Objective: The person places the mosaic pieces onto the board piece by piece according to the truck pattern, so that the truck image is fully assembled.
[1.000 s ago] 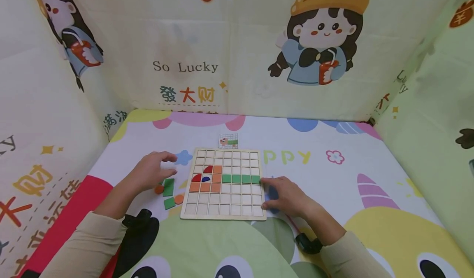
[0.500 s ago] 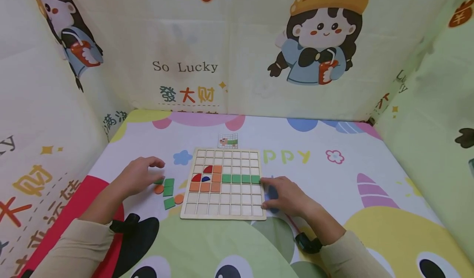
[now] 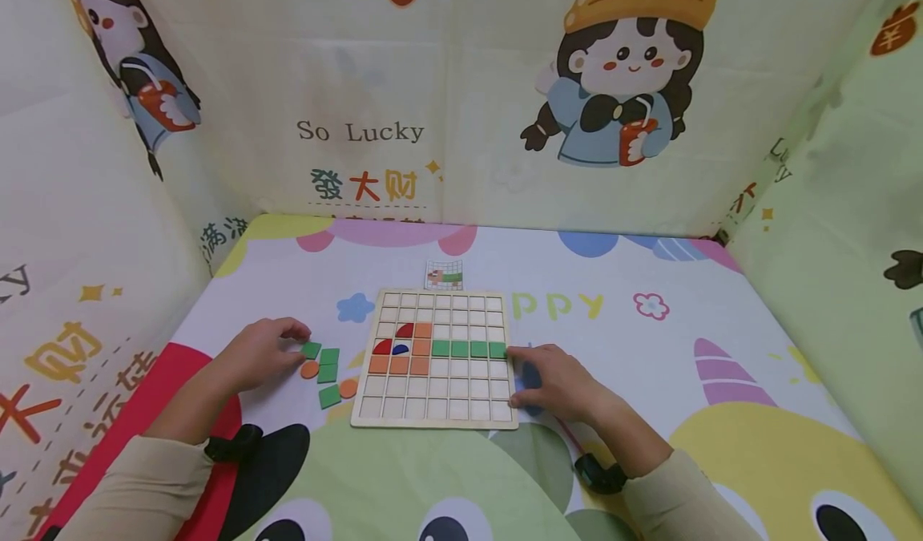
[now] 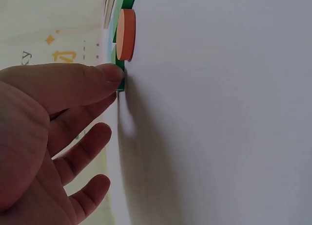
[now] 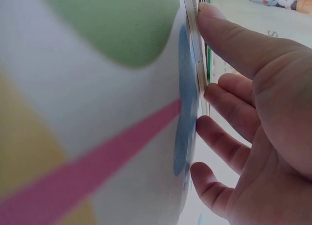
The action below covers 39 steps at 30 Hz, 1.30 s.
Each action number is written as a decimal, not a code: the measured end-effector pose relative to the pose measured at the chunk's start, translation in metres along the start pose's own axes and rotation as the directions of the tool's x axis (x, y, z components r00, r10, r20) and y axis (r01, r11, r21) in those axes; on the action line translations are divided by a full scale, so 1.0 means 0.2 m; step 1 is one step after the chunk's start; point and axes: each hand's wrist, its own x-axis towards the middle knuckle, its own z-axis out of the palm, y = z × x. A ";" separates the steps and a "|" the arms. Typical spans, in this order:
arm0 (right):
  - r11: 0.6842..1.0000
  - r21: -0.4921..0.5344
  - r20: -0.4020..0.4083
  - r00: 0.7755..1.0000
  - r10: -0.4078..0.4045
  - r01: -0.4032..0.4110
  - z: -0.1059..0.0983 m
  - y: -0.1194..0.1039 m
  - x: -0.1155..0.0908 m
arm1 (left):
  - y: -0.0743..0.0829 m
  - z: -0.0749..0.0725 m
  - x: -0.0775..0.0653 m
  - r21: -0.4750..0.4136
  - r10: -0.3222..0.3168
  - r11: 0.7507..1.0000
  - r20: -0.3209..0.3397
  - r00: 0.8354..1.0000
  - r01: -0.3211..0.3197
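Note:
At the left, my left hand point(image 3: 263, 353) has its thumb and index finger on either side of a green square tile point(image 3: 311, 350), pinching it; the left wrist view shows the thumb tip against the tile's edge. An orange round tile point(image 4: 126, 35) lies right beside it. My right hand point(image 3: 558, 382) rests with thumb and fingertips along the right edge of the wooden grid board point(image 3: 436, 424). On the board lie a row of green squares point(image 3: 469, 349), orange squares point(image 3: 399, 364), two red quarter-round pieces point(image 3: 383, 346) and a small blue half-round piece point(image 3: 401, 349).
More green squares point(image 3: 328, 373) and an orange disc point(image 3: 348, 387) lie between the left hand and the board. Behind the board is a small pattern card point(image 3: 443, 275). Printed cloth walls point(image 3: 476, 124) stand around the table on three sides.
My left hand has drawn back from beside the board toward the left and down to the loose tiles, its thumb and index finger closing on a green square. The right hand stays put.

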 end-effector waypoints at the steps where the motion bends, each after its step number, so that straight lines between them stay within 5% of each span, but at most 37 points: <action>1: 1.000 0.001 0.000 1.000 0.001 -0.001 0.00 0.00 0.00 | 0.00 0.00 0.00 -0.001 0.001 1.000 0.000 1.000 -0.001; 22: 1.000 -0.001 0.010 1.000 0.008 -0.008 0.00 0.00 0.00 | -0.02 -0.01 0.01 0.028 0.023 0.999 -0.052 0.998 -0.022; 39: 1.000 -0.004 0.008 1.000 0.004 -0.004 -0.01 -0.01 0.00 | 0.16 -0.01 0.02 -0.009 0.035 0.999 -0.006 0.999 -0.035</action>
